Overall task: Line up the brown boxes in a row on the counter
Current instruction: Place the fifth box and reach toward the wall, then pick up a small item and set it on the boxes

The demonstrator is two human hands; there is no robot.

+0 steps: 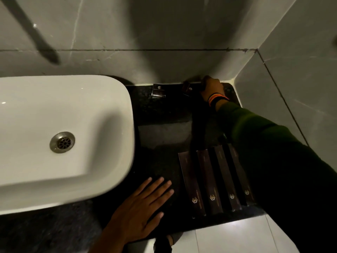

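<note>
**Figure: My hands and the brown boxes beside the basin**

Nearest, my left hand (144,203) lies flat, fingers spread, on the dark speckled table (160,114). Just right, four long brown boxes (213,181) lie side by side, the rightmost partly hidden under my sleeve (269,143). Farther back, my right hand (212,86) clasps a blurred small box (188,89); another small box (159,90) stands apart. The glossy white basin (60,128) is cut off at left.

Dim light | grey marble wall tiles (164,33) far and right | white basin (63,125) left | pale floor tiles (228,240) near
</note>
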